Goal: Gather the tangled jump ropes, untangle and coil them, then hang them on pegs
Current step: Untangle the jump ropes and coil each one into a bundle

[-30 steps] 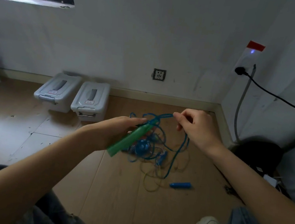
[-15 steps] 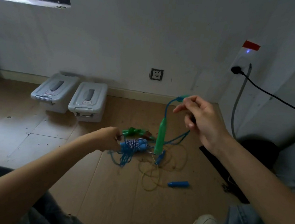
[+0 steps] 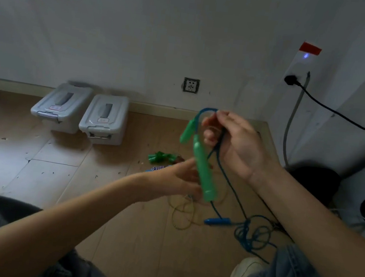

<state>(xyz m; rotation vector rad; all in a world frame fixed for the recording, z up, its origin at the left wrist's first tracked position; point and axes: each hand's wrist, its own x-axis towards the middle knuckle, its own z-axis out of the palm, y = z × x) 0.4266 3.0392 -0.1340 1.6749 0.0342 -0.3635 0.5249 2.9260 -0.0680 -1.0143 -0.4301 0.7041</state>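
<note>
Head view: 2 grey bins (image 3: 83,112) lidded, contents hidden; right hand (image 3: 233,144) pinches blue rope (image 3: 208,110); left hand (image 3: 178,179) relaxed.

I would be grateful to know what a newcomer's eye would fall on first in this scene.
Two bright green plastic jump rope handles hang mid-frame from a thin blue cord pinched in the raised right hand, with the left hand reaching beside them. Below on the wooden floor lie a blue plastic handle and a blue rope tangle; two grey lidded storage boxes stand by the wall.

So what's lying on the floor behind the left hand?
Past the left hand: green handles and a patterned rope's end. The hand covers the rest.
</note>
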